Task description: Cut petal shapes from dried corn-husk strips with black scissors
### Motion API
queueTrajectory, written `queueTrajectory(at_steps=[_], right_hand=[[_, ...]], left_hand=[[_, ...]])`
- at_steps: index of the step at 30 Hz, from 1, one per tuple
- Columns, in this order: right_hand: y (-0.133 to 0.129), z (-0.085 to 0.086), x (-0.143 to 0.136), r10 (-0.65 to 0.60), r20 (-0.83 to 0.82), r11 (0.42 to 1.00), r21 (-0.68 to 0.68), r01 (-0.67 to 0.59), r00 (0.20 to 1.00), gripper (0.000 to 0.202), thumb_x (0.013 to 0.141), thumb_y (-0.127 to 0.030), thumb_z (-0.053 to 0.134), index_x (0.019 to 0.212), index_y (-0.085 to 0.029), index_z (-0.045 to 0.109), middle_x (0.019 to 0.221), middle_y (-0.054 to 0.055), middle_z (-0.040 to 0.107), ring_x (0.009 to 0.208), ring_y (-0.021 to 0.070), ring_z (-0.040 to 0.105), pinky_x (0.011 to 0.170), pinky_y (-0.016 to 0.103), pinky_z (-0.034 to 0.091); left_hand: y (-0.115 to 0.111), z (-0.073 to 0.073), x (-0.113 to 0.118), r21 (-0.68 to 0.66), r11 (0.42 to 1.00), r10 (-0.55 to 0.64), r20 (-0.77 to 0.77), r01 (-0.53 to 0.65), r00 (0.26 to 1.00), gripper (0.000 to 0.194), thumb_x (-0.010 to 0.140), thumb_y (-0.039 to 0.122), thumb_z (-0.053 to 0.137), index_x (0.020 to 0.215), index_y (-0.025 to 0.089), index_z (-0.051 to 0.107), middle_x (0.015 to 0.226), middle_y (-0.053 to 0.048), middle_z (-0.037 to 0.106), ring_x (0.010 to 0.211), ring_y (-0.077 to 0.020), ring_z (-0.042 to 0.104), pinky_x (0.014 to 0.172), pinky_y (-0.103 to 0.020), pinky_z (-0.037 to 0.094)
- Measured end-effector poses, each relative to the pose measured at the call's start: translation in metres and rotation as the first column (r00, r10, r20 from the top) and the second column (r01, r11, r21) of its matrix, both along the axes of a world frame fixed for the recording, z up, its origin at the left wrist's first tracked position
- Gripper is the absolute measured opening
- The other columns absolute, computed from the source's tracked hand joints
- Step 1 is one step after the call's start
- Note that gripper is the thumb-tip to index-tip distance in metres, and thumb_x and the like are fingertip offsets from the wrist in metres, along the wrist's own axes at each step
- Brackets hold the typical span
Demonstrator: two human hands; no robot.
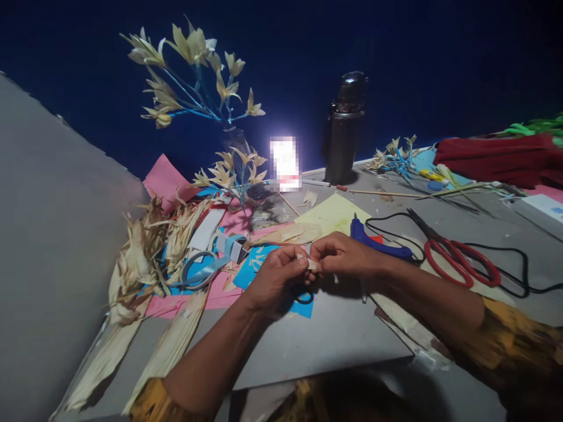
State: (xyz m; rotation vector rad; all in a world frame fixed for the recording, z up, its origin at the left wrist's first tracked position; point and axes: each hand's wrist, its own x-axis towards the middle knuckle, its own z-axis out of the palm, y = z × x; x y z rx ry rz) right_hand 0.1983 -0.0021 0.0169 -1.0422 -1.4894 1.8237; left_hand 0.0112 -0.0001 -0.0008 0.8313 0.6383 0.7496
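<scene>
Both hands at mid-table, fingertips nearly meeting. Left hand [278,274] closed in a pinch, thumb and fingers on a small pale husk piece [312,265]; right hand [345,256] pinching the same piece from its other side, fingers curled. The piece is held above the table [285,351], between the two hands — finer detail hidden by the fingers.

Beneath and beside the left hand: a blue patterned sheet [251,268]. A black loop handle [311,298] shows just below the hands, the rest of it covered. Left of these, a roll of pale-blue tape [185,271] leans among paper scraps, with a heap of dried husks [136,258] farther left, long strips trailing toward the near edge.

Just beyond the right wrist lies a blue glue gun [391,249], nozzle pointing away; next to it, red-handled scissors [448,255], blades slightly parted, crossing a black cord [525,269]. A yellow sheet [332,214] lies flat beyond the hands.

Toward the back: husk flowers [193,47] on blue stems rising from a dark vase, a dark thermos flask [345,138] standing upright — and at far right, a heaped dark-red cloth [497,153].
</scene>
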Motion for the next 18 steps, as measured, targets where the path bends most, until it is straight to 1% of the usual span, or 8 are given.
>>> queueTrajectory(at_steps=[4, 7, 9, 11, 13, 14, 16, 18], right_hand=[[0.002, 0.001, 0.004, -0.014, 0.111, 0.999, 0.041, 0.01, 0.994, 0.008, 0.065, -0.018, 0.056, 0.065, -0.015, 0.063, 0.056, -0.002, 0.059, 0.054, 0.011, 0.051, 0.049, 0.02, 0.034], [0.004, 0.001, 0.005, -0.082, 0.113, 0.993, 0.092, 0.072, 0.99, 0.01, 0.064, -0.017, 0.056, 0.065, -0.015, 0.065, 0.06, 0.0, 0.062, 0.058, 0.0128, 0.055, 0.053, 0.022, 0.038], [0.004, 0.001, 0.003, -0.164, 0.118, 0.979, 0.142, 0.147, 0.979, 0.01, 0.065, -0.015, 0.056, 0.066, -0.015, 0.066, 0.062, 0.002, 0.065, 0.062, 0.015, 0.058, 0.057, 0.024, 0.042], [0.0, -0.001, -0.004, -0.223, 0.161, 0.959, 0.213, 0.187, 0.961, 0.013, 0.069, -0.015, 0.055, 0.072, -0.015, 0.068, 0.067, 0.004, 0.068, 0.065, 0.0171, 0.061, 0.061, 0.027, 0.044], [-0.009, -0.004, -0.015, -0.214, 0.261, 0.929, 0.351, 0.114, 0.941, 0.016, 0.076, -0.018, 0.056, 0.083, -0.016, 0.07, 0.078, 0.005, 0.071, 0.071, 0.0183, 0.062, 0.065, 0.028, 0.044], [-0.014, -0.006, -0.02, -0.193, 0.358, 0.888, 0.46, 0.008, 0.913, 0.015, 0.078, -0.02, 0.058, 0.086, -0.017, 0.07, 0.082, 0.006, 0.071, 0.075, 0.0189, 0.061, 0.068, 0.029, 0.043], [-0.025, -0.011, -0.03, -0.215, 0.589, 0.772, 0.591, -0.233, 0.779, 0.014, 0.079, -0.027, 0.065, 0.089, -0.018, 0.069, 0.089, 0.007, 0.069, 0.086, 0.023, 0.059, 0.071, 0.031, 0.039], [-0.032, -0.016, -0.036, -0.255, 0.72, 0.73, 0.581, -0.36, 0.645, 0.017, 0.082, -0.034, 0.066, 0.091, -0.019, 0.065, 0.092, 0.008, 0.066, 0.087, 0.0244, 0.057, 0.068, 0.031, 0.036]], left_hand=[[-0.001, 0.004, 0.0, 0.015, 0.999, 0.049, 0.01, -0.05, 0.999, 0.024, 0.074, 0.026, 0.08, 0.072, 0.013, 0.06, 0.064, -0.003, 0.065, 0.057, -0.011, 0.058, 0.058, -0.022, 0.042], [0.003, 0.014, -0.005, 0.0, 0.997, 0.081, 0.014, -0.081, 0.997, 0.026, 0.071, 0.028, 0.083, 0.074, 0.013, 0.062, 0.063, -0.003, 0.065, 0.056, -0.0108, 0.058, 0.056, -0.021, 0.043], [0.009, 0.024, -0.012, -0.003, 0.98, 0.199, 0.072, -0.199, 0.977, 0.028, 0.069, 0.03, 0.085, 0.075, 0.013, 0.063, 0.063, -0.001, 0.063, 0.056, -0.0091, 0.056, 0.056, -0.02, 0.044], [0.017, 0.032, -0.02, 0.034, 0.931, 0.354, 0.159, -0.363, 0.922, 0.031, 0.065, 0.028, 0.087, 0.07, 0.015, 0.06, 0.062, 0.001, 0.06, 0.062, -0.01, 0.058, 0.059, -0.02, 0.046], [0.023, 0.036, -0.026, 0.065, 0.903, 0.41, 0.158, -0.424, 0.898, 0.031, 0.067, 0.027, 0.086, 0.066, 0.015, 0.057, 0.061, 0.001, 0.057, 0.066, -0.0115, 0.059, 0.059, -0.02, 0.047], [0.025, 0.035, -0.028, 0.068, 0.903, 0.412, 0.135, -0.424, 0.901, 0.03, 0.069, 0.026, 0.085, 0.067, 0.016, 0.057, 0.062, 0.001, 0.057, 0.066, -0.0112, 0.058, 0.059, -0.02, 0.047], [0.027, 0.032, -0.028, 0.063, 0.908, 0.409, 0.092, -0.415, 0.908, 0.027, 0.07, 0.025, 0.083, 0.07, 0.016, 0.058, 0.064, 0.001, 0.058, 0.063, -0.0098, 0.056, 0.058, -0.019, 0.046], [0.026, 0.029, -0.027, 0.053, 0.905, 0.417, 0.08, -0.422, 0.905, 0.026, 0.07, 0.024, 0.083, 0.073, 0.016, 0.058, 0.066, 0.001, 0.059, 0.061, -0.0084, 0.055, 0.058, -0.018, 0.046]])
